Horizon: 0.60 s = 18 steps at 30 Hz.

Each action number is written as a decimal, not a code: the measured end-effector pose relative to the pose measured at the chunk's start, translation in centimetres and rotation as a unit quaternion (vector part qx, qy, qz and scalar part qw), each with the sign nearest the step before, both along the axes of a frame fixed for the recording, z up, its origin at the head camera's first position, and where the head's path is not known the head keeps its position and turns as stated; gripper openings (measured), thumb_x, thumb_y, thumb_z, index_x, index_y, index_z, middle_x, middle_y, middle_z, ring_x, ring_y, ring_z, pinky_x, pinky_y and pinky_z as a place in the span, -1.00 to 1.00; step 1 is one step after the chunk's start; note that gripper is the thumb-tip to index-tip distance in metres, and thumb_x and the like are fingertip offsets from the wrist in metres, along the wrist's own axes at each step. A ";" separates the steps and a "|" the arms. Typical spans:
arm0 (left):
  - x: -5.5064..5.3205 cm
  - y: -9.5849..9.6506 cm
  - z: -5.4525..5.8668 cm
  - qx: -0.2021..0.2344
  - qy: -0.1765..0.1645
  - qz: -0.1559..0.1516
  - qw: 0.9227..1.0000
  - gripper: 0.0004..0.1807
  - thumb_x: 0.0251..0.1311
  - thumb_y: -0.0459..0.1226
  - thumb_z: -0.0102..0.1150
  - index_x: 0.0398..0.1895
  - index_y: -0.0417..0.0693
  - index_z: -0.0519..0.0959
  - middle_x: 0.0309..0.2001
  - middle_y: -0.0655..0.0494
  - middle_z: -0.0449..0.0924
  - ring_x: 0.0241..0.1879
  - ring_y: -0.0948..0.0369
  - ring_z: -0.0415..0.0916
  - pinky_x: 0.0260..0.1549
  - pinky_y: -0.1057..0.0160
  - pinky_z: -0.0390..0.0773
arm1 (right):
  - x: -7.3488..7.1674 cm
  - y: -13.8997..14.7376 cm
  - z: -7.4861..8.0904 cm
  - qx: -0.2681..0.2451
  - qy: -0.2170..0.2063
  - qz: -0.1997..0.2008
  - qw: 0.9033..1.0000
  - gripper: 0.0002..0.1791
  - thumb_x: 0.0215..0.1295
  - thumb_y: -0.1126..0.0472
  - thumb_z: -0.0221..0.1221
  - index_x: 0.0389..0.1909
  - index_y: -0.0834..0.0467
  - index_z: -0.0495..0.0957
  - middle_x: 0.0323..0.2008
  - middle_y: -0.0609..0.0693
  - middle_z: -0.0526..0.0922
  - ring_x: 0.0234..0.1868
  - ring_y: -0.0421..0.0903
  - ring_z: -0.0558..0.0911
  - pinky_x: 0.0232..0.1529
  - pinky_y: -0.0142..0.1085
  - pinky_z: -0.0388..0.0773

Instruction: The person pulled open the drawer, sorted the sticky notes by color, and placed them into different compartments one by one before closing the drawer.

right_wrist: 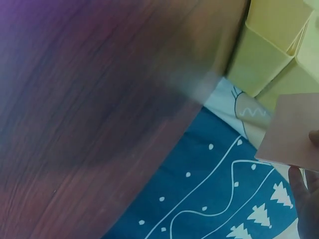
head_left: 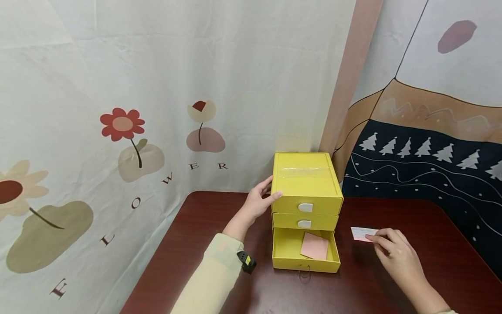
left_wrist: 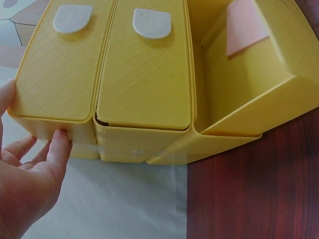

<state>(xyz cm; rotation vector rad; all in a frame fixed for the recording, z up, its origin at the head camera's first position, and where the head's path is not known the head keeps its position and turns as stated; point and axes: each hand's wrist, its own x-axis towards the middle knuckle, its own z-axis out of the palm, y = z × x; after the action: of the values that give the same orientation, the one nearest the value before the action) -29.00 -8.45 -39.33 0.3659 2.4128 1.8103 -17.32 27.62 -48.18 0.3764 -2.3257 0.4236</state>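
Note:
A yellow box of three stacked drawers (head_left: 307, 179) stands on the dark red table. My left hand (head_left: 259, 200) rests at its upper left corner, thumb over the front top edge and fingers against the side. In the left wrist view those fingers (left_wrist: 59, 144) touch the side wall, loosely extended. The bottom drawer (head_left: 286, 264) is pulled out, and a pink square of paper (head_left: 315, 245) lies inside it. To the right of the box, my right hand (head_left: 400, 255) pinches a small pink-and-white card (head_left: 360, 233) between thumb and fingers, above the table.
The upper two drawers, with white tabs (head_left: 305, 207), are closed. Clear tape (head_left: 306, 171) crosses the box top. A thin loop (head_left: 304, 274) hangs at the bottom drawer's front. Printed fabric (head_left: 243, 78) hangs behind the table (head_left: 196, 235).

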 end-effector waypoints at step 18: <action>0.0 0.0 0.1 0.000 -0.003 0.000 1.000 -0.20 0.16 -0.03 0.25 0.46 0.19 0.14 0.37 0.06 0.26 0.38 0.08 0.15 0.26 0.02 0.31 | 0.0 -1.9 0.0 0.004 0.035 0.079 0.996 -0.68 0.35 0.03 0.03 -0.37 0.02 0.73 -0.33 -0.12 0.52 -0.25 -0.21 0.38 -0.31 -0.43 0.34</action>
<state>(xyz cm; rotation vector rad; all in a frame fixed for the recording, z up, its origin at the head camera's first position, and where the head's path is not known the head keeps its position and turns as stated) -28.98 -8.41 -39.18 0.3598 2.4082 1.8100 -17.32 25.71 -48.14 0.5715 -2.2389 0.4708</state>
